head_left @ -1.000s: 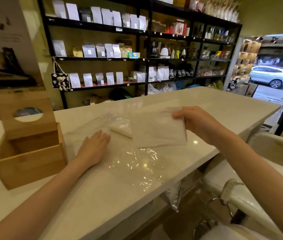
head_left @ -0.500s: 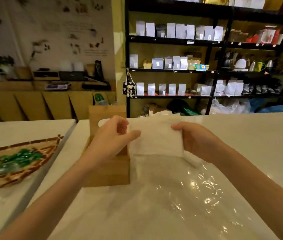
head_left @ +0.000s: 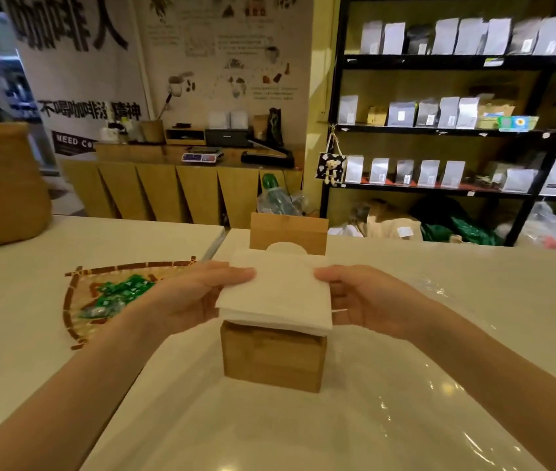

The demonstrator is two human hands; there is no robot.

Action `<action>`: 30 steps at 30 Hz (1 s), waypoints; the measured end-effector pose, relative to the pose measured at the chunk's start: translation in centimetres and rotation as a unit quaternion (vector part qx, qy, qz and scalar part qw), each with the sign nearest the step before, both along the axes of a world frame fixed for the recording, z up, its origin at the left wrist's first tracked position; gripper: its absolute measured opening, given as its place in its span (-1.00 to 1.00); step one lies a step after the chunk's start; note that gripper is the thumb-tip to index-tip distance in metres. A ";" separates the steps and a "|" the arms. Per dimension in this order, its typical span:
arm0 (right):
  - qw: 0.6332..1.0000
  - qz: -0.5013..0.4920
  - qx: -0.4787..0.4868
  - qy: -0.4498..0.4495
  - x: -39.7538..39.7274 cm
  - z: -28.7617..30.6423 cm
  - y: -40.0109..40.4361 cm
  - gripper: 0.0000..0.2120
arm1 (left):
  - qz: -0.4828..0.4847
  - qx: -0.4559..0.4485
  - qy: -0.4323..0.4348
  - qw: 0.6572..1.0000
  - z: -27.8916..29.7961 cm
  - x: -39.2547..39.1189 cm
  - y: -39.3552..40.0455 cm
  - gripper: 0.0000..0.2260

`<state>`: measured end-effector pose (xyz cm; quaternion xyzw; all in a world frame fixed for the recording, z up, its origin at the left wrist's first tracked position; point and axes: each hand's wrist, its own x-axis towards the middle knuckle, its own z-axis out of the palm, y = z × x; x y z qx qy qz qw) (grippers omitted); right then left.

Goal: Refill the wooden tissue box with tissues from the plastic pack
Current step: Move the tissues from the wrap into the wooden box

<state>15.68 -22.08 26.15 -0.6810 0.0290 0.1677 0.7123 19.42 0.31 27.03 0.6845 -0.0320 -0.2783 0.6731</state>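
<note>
Two bare hands hold one stack of white tissues (head_left: 278,295) over the open top of one wooden tissue box (head_left: 272,360), which stands on the white counter (head_left: 439,277). The left hand (head_left: 181,297) pinches the stack's left edge, thumb on top and the other fingers underneath; the right hand (head_left: 368,299) clamps the right edge the same way. The stack lies roughly flat, its near edge just above the box's front rim, and it hides the inside of the box, so I cannot tell whether its underside touches the rim. The sheets are too thin and close to count.

Behind the stack the box's one hinged lid (head_left: 288,234) stands upright, with one rounded opening cut in its lower edge, partly covered by the tissues.

One sheet of clear plastic wrap (head_left: 405,413) lies crumpled and shiny on the counter, spreading in front of the box and to its right under the right forearm; the box's base appears to rest against or on its edge.

To the left, on a second counter surface set apart by a narrow seam, lies one woven bamboo tray (head_left: 76,300) holding a heap of small green-wrapped pieces (head_left: 120,294), too many and too blurred to count. The left hand overlaps the tray's right side in this view
</note>
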 end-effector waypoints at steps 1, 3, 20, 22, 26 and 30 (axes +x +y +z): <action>1.000 -0.001 -0.021 -0.010 0.4 -0.1 0.0 -0.84 | 0.001 0.006 -0.002 1.000 -0.1 0.3 0.2 -0.64; 0.997 -0.012 -0.067 -0.032 1.0 -0.2 -0.1 -0.81 | -0.002 0.023 -0.004 1.000 -0.5 0.9 0.1 -0.66; 0.965 -0.080 -0.240 -0.070 1.9 -0.8 -0.8 -0.84 | 0.050 0.226 -0.116 0.966 -0.1 3.4 -1.4 -0.91; 0.962 -0.082 -0.249 -0.070 2.0 -0.8 -0.7 -0.88 | 0.060 0.243 -0.130 0.959 -0.5 3.7 -1.4 -0.90; 0.955 -0.071 -0.284 -0.053 2.4 -0.9 -0.5 -0.80 | 0.061 0.292 -0.160 0.941 -1.4 4.1 -1.9 -0.84; 0.921 -0.060 -0.371 -0.101 2.7 -1.0 -0.4 -0.76 | 0.048 0.332 -0.208 0.919 -1.6 4.0 -2.2 -0.79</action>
